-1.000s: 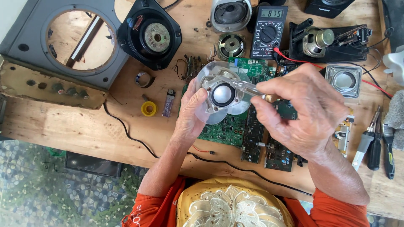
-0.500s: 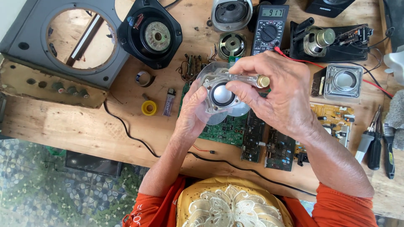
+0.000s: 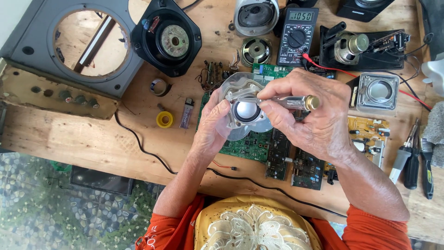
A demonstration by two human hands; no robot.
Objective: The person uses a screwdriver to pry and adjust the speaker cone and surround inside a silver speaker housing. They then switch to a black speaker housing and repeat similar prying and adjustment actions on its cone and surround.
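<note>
My left hand (image 3: 213,124) grips a small round speaker driver (image 3: 245,111) with a clear plastic rim and a shiny metal magnet facing up, held above green circuit boards (image 3: 252,146). My right hand (image 3: 314,115) holds a slim screwdriver (image 3: 289,102) with a clear handle and brass end cap, lying almost level, its tip on the upper left of the driver's frame. Both forearms come up from orange sleeves at the bottom of the view.
A wooden workbench (image 3: 83,139) carries a grey speaker cabinet panel (image 3: 69,51), a black woofer (image 3: 169,39), a multimeter (image 3: 297,34) with red lead, several small drivers, a yellow tape roll (image 3: 164,119), a lighter (image 3: 186,112) and hand tools (image 3: 414,157) at right. A black cable (image 3: 143,146) crosses the front.
My right hand has swung the screwdriver from a steep angle to nearly level, its brass end now pointing right. The driver stays in my left hand, raised slightly.
</note>
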